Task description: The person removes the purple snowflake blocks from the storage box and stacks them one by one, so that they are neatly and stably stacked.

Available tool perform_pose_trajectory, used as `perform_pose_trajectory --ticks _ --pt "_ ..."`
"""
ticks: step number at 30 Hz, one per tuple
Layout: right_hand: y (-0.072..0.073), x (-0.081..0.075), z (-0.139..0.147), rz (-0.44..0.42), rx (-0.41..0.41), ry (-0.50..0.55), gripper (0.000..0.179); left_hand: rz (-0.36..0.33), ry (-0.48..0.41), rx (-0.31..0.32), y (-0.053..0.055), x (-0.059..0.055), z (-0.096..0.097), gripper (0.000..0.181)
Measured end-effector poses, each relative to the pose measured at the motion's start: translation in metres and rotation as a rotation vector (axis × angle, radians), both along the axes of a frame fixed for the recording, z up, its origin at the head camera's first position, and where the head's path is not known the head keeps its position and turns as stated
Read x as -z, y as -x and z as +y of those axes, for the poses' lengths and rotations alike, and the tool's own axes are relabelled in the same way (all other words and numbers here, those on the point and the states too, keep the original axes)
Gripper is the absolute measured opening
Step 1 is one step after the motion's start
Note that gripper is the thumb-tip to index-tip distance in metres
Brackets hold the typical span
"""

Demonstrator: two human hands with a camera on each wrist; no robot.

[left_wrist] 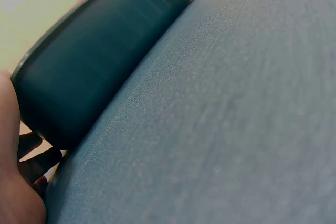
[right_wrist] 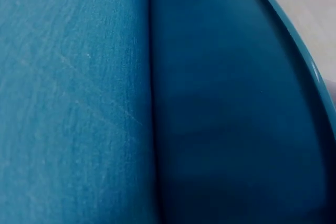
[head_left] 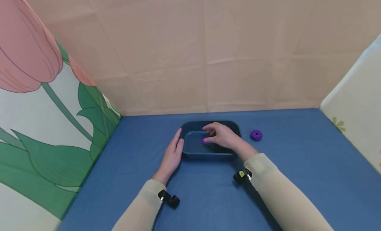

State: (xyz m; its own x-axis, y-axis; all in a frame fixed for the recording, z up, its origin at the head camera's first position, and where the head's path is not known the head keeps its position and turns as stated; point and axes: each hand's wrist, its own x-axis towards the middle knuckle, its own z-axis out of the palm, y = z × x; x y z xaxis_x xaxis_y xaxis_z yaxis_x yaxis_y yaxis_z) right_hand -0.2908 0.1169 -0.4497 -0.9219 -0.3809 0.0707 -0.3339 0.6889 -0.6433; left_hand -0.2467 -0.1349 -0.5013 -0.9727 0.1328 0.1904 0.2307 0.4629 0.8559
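A dark blue rectangular tray (head_left: 208, 156) lies on the blue cloth. My left hand (head_left: 172, 154) rests along its left end with the fingers straight. In the left wrist view, the fingers (left_wrist: 39, 163) touch the end of the tray (left_wrist: 100, 61). Over the tray is my right hand (head_left: 221, 135), its fingers bent loosely and apart from the thumb. A small purple piece (head_left: 203, 141) sits in the tray by the thumb tip, partly hidden by it. The right wrist view holds only the tray's outer wall (right_wrist: 226, 98), without the hand.
A purple round piece with holes (head_left: 256, 135) lies on the blue cloth (head_left: 202, 194), right of the tray. A beige hanging (head_left: 205, 52) closes off the back. On the left stands a flower-printed panel (head_left: 44, 108), and on the right a pale one (head_left: 357, 102).
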Motion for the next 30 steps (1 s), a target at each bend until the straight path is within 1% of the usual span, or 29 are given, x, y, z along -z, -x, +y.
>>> perform_pose_trajectory --ticks 8,13,17,22,30 --pt "0.0013 -0.0009 -0.0008 -0.027 -0.028 -0.064 0.053 0.019 0.001 0.003 0.0019 0.0003 -0.0002 0.049" --pt "0.0023 0.0 -0.0013 -0.043 -0.034 -0.093 0.052 0.008 0.005 0.006 0.0005 -0.002 -0.0003 0.048" --pt "0.0035 0.0 -0.0006 -0.045 -0.045 -0.109 0.053 -0.001 0.006 0.006 -0.0006 -0.0039 0.0001 0.051" --pt "0.0055 0.0016 0.0006 -0.045 -0.056 -0.132 0.054 0.003 0.004 0.011 -0.0004 -0.0045 0.0008 0.05" --pt "0.0067 0.0021 0.0014 -0.022 -0.072 -0.184 0.053 0.011 -0.004 0.025 0.0001 -0.0043 0.0014 0.052"
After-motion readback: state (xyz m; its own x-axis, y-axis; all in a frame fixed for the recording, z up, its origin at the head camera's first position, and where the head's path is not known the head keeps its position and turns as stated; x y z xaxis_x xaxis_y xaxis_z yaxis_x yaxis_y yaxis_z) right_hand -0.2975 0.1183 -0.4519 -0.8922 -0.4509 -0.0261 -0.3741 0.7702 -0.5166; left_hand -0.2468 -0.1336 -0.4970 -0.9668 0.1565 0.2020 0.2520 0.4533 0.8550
